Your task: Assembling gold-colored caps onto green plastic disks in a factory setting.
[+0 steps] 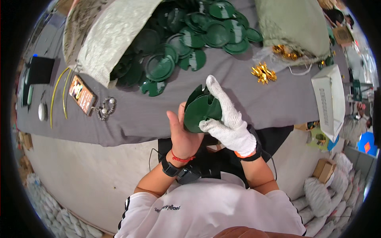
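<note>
Just above the table's near edge, a dark green plastic disc-shaped piece with a folded, notched edge is between my hands. My right hand, in a white knitted glove, grips it with the thumb at its lower edge and the fingers along its right side. My bare left hand, with a red string bracelet, is against the piece's left side. Its thumb stands straight up, apart from the piece, and some of its fingers are hidden behind it. Many similar green discs lie heaped farther back.
A white woven sack opens onto the heap. Left lie a phone with a beaded strap, yellow strips and a white oval object. Right are a gold bow, a pale green sack and a white box.
</note>
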The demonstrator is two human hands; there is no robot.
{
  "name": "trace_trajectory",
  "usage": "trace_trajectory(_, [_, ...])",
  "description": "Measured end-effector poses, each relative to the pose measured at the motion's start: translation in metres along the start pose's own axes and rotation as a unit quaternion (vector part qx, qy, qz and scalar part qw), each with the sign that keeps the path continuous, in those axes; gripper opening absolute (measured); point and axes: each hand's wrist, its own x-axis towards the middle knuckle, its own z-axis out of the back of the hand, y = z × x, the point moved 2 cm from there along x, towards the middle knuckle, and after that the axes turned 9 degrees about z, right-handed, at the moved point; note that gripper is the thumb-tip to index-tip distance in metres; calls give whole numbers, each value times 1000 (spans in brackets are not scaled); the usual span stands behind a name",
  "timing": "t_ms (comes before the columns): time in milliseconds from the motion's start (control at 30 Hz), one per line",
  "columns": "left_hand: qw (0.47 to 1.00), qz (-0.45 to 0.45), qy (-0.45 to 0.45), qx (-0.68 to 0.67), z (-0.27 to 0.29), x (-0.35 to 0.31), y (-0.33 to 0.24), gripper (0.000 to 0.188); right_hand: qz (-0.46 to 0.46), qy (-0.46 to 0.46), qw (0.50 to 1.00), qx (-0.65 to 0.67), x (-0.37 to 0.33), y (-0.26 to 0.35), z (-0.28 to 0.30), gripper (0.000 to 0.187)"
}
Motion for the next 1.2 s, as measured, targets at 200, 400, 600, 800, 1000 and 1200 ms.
trace_trajectory(200, [971, -89, 7, 220, -19, 7, 12, 44, -38, -101, 981, 160, -46, 5, 18, 86])
trace_trajectory(400, [982, 137, 58, 116, -32, 1, 23, 61, 27, -68, 991, -114, -65, 12, 45, 82])
trace_trajectory(600, [973, 227, 33, 32, -20, 1, 32, 61, 28, -15, 995, -96, -58, 15, 77, 70])
trace_trajectory(800, [980, 180, -24, 81, -23, 14, 22, 67, -55, -244, 848, -468, -30, -36, 152, 48])
trace_trajectory(1000, [989, 140, -29, 24, -24, 10, 11, 55, -152, -183, 815, -529, -38, -42, 157, 24])
trace_trajectory(1200, [985, 50, -81, 147, -12, 0, 15, 57, -246, -269, 896, -254, -68, -11, 124, 18])
